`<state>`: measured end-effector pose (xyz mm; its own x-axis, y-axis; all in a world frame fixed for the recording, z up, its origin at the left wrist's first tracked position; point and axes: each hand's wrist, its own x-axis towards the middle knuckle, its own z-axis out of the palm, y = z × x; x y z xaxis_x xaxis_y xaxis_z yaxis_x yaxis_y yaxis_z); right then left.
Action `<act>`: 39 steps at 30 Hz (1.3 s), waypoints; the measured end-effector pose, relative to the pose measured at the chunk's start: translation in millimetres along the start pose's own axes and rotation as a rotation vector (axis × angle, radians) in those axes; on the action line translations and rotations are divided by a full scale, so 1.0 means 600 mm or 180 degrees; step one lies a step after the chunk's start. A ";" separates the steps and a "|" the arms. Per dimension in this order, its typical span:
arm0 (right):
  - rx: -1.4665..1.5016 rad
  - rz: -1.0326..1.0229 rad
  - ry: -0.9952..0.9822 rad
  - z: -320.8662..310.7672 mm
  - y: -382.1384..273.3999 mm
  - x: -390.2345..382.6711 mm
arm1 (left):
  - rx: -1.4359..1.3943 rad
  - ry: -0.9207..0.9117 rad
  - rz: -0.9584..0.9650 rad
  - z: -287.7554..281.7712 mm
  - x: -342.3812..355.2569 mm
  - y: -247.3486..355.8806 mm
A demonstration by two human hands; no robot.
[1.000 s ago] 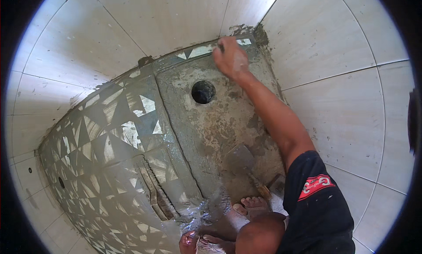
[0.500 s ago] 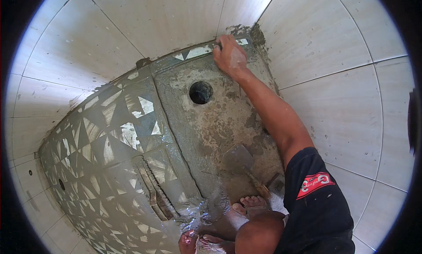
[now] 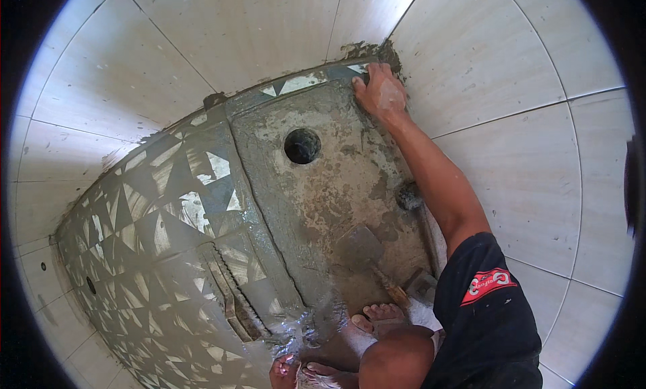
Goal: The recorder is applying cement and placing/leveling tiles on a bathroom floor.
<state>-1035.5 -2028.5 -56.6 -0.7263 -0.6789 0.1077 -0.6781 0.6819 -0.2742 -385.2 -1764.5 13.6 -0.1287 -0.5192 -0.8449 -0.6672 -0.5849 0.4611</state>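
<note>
My right hand (image 3: pixel 383 92) reaches to the far corner. Its fingers lie on the end of a narrow strip of patterned tile (image 3: pixel 303 83) along the back wall, with the thumb held apart. Grey mortar borders the strip. At the lower edge, next to my foot, my left hand (image 3: pixel 284 369) is only partly visible; whether its fingers hold anything cannot be made out. A trowel (image 3: pixel 360 244) with a wooden handle lies on the rough concrete in front of me. To its left, a notched trowel (image 3: pixel 235 295) rests on the smeared patterned tiles (image 3: pixel 161 234).
A round drain hole (image 3: pixel 302 145) opens in the bare concrete. A dark, round pipe opening (image 3: pixel 408 195) lies beside my right forearm. Near my feet (image 3: pixel 383 315) sits a grey block-like object (image 3: pixel 420 285). Pale wall tiles (image 3: pixel 498 160) rise at the back and right.
My right hand has slid right along the tile strip to the corner, uncovering more of the strip. The view has shifted slightly, and the pipe opening beside my forearm shows more fully.
</note>
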 end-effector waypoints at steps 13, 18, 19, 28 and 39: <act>0.0507 0.0240 -0.0398 -0.040 0.007 -0.086 | -0.0053 -0.0011 -0.0224 0.004 -0.009 0.025; 0.0733 -0.0236 -0.0144 -0.030 0.011 -0.115 | 0.0416 0.0154 -0.0180 -0.012 0.007 -0.073; 0.0881 -0.0499 0.0079 -0.030 0.023 -0.123 | 0.0223 0.0001 -0.0160 -0.001 -0.002 -0.019; 0.1110 -0.1232 0.1118 -0.148 -0.072 -0.172 | 0.0163 0.0200 0.0244 -0.013 -0.015 -0.023; 0.1177 -0.1021 0.0653 -0.091 -0.050 -0.309 | 0.0114 0.0139 0.0744 -0.018 -0.026 -0.039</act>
<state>-886.6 -1908.2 -16.4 -0.5213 -0.7450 0.4162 -0.8116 0.2821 -0.5116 -359.6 -1749.6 18.7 -0.2514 -0.6650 -0.7033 -0.6487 -0.4235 0.6323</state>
